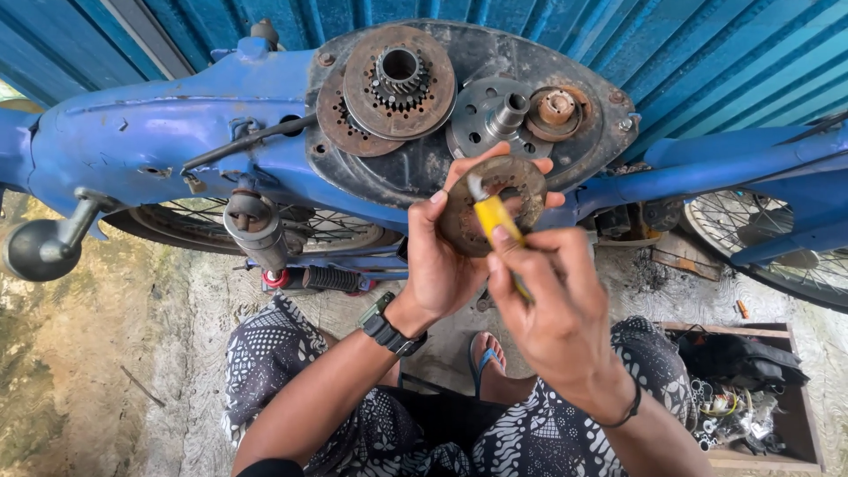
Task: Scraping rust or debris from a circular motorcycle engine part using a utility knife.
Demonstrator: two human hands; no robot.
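the left hand (pixel 439 256) gripped a rusty disc (pixel 492 205) in front of the open engine case (pixel 424 168). the right hand (pixel 552 305), fingers closed on a yellow-handled brush (pixel 493 216), worked its face; rust remained, so cleaning seemed perhaps half done.

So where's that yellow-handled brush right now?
In the head view, the yellow-handled brush sits centre frame, pinched in the right hand, its bristles against the rusty round disc held up by the left hand, just below the blue motorbike's open engine case.
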